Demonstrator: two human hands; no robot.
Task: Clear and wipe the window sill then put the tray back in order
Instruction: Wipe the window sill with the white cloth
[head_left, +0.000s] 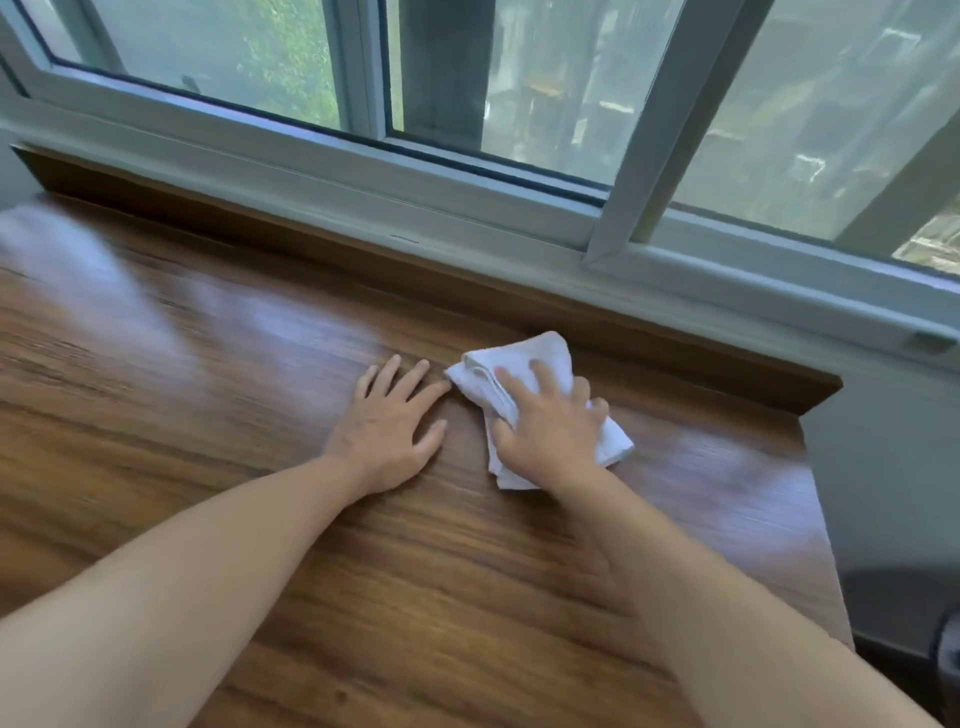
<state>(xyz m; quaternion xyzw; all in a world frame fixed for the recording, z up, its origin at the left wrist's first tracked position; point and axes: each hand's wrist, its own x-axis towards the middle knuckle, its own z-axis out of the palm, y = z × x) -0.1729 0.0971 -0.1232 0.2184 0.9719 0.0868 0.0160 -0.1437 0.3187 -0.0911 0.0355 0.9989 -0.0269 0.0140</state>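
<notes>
A wide wooden window sill (218, 395) fills most of the view. A folded white cloth (524, 358) lies on it near the back ledge, right of centre. My right hand (545, 426) presses down on the cloth with spread fingers, covering its middle. My left hand (387, 421) rests flat on the bare wood just left of the cloth, fingers straight and apart, its forefinger tip almost touching the cloth's edge. No tray is in view.
A raised wooden ledge (467, 291) runs along the back of the sill under the grey sliding window frame (613, 228). The sill ends at a corner on the right (810, 467), beside a grey wall and dark floor.
</notes>
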